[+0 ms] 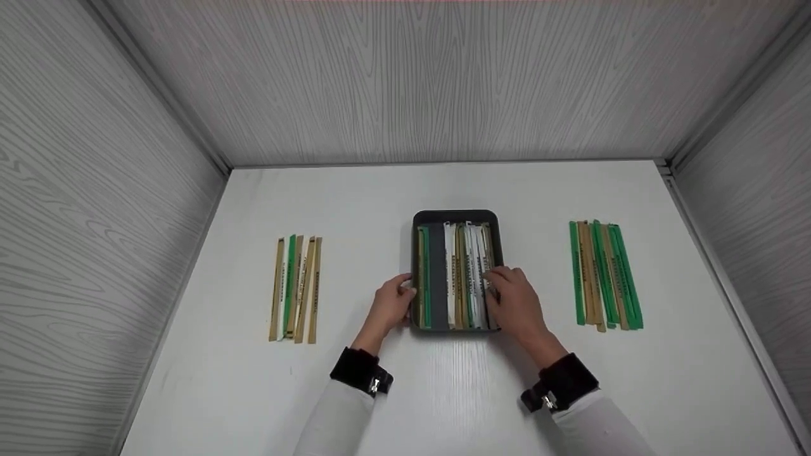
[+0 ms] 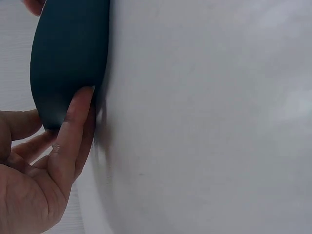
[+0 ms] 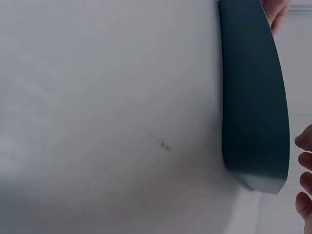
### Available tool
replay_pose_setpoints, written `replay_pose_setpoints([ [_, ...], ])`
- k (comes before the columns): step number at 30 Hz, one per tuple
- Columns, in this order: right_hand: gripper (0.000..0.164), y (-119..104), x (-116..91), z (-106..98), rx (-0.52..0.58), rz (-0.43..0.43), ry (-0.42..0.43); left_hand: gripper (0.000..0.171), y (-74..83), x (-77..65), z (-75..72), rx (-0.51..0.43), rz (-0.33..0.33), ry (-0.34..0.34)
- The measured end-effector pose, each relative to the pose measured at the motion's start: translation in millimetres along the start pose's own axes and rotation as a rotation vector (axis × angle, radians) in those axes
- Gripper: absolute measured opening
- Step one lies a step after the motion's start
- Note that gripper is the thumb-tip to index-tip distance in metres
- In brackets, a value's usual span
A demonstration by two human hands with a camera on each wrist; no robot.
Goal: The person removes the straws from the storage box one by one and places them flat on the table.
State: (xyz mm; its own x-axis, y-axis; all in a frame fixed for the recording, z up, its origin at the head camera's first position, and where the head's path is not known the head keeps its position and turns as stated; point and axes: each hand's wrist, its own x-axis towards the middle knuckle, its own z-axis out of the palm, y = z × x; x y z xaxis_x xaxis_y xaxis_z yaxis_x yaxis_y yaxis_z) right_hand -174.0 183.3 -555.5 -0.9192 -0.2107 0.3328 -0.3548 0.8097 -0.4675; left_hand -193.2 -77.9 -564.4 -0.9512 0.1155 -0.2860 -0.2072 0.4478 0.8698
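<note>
Lines of dark printing run along many of the slim strips [image 1: 451, 272] in the dark tray [image 1: 437, 272], too small to read; the strips left [image 1: 296, 285] of the tray bear similar marks. All are long, flat and narrow, in brown, green and white. The tray is smooth-walled with rounded corners and stands on the pale bench [image 1: 456, 392]. Inside it, brown and green strips lie along its left wall, then comes a bare band, then a mixed row up to its right wall. Right of the tray lie green and brown strips [image 1: 589, 272]. The left hand [image 1: 391, 303] grips the tray's left wall, its fingers [image 2: 73, 122] against the outside. The right hand [image 1: 516, 301] reaches over the tray's right wall, bent fingers [image 3: 306, 161] at the strips inside; whether they pinch one, I cannot tell.
</note>
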Motion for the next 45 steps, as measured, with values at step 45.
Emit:
replay_pose_setpoints([
  [45,0.035,-31.7,17.4,31.1,-0.126,0.267,-0.324,0.040,8.1,1.4,1.3,0.058,-0.008,0.025],
])
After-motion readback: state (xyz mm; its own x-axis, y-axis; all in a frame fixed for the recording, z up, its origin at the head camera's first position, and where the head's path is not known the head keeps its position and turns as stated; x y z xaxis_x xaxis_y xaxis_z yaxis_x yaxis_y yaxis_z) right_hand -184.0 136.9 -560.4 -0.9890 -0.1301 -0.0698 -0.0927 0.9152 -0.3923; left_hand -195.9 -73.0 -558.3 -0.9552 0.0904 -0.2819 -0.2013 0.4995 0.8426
